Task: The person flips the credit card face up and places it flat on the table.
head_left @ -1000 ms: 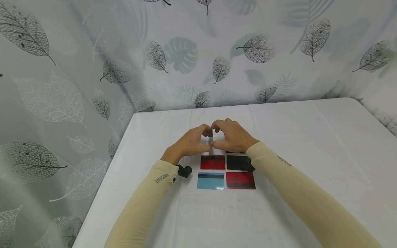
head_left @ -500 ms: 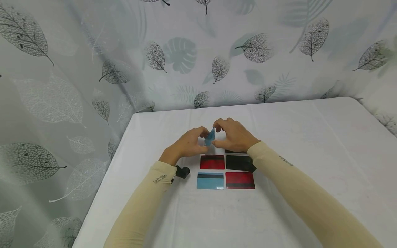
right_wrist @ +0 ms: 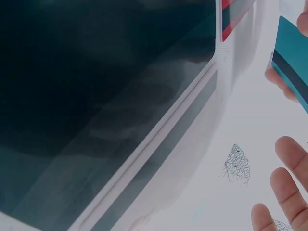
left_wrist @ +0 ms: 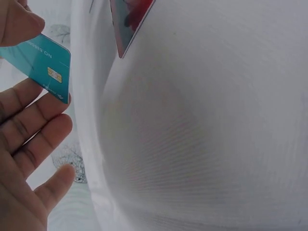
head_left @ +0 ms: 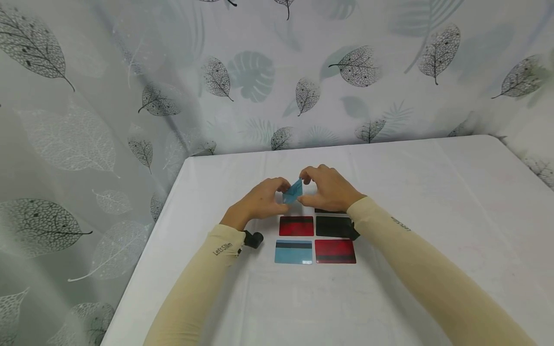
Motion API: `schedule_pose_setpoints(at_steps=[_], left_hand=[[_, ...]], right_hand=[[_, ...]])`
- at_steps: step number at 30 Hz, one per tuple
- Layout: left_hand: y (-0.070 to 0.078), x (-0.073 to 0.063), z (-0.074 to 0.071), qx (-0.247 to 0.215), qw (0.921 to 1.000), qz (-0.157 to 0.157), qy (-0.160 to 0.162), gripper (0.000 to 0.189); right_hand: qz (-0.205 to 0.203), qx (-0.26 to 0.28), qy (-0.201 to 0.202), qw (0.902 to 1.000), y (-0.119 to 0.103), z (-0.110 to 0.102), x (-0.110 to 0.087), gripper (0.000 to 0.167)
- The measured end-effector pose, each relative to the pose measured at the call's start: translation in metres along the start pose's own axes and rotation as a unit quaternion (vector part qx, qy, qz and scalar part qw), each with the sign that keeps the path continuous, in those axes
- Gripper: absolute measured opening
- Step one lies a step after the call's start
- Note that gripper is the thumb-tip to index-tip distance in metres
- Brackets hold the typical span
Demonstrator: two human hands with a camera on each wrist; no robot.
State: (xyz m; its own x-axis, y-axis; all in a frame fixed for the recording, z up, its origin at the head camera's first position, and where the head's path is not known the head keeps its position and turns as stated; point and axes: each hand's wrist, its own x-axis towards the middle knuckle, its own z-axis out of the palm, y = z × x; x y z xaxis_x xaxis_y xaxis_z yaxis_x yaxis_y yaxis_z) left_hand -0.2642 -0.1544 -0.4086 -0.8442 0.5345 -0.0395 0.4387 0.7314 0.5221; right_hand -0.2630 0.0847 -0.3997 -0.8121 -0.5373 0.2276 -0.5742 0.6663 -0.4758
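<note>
Head view, teal card (head_left: 292, 192): tilted up above the white table (head_left: 281, 307), right between the two hands
Left hand (head_left: 264, 197): fingers part-curled, got the card's left end
Right hand (head_left: 326, 190): thumb and index on the right end, other fingers kinda spread
Nearest row: upper red card (head_left: 296, 226) beside black card (head_left: 333, 227)
Front row: light-blue card (head_left: 293, 252), then lower red card (head_left: 335, 252)
Backdrop: leaf-print curtain (head_left: 259, 110)
</note>
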Motion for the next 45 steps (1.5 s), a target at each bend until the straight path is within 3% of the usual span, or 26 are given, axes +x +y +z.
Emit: schedule_pose_setpoints(at_steps=[9,17,24,38,45], left_hand=[[0.001,0.001,-0.001,0.044,0.999,-0.01,-0.003,0.055],[0.004,0.001,-0.001,0.083,0.9965,-0.009,-0.001,0.056],[0.003,0.001,0.001,0.109,0.994,-0.008,-0.001,0.056],[0.001,0.003,0.006,0.161,0.9866,0.026,0.004,0.053],[0.001,0.003,0.007,0.17,0.9852,0.025,0.001,0.053]], right_hand=[[-0.023,-0.035,-0.007,0.9991,0.004,0.001,0.001,0.058],[-0.042,-0.065,-0.016,0.9968,0.005,0.003,0.001,0.052],[-0.033,-0.083,-0.026,0.9956,0.002,0.002,0.001,0.05],[-0.025,-0.144,-0.043,0.9884,0.0,0.009,0.001,0.046],[-0.023,-0.154,-0.049,0.9866,-0.001,0.011,0.001,0.049]])
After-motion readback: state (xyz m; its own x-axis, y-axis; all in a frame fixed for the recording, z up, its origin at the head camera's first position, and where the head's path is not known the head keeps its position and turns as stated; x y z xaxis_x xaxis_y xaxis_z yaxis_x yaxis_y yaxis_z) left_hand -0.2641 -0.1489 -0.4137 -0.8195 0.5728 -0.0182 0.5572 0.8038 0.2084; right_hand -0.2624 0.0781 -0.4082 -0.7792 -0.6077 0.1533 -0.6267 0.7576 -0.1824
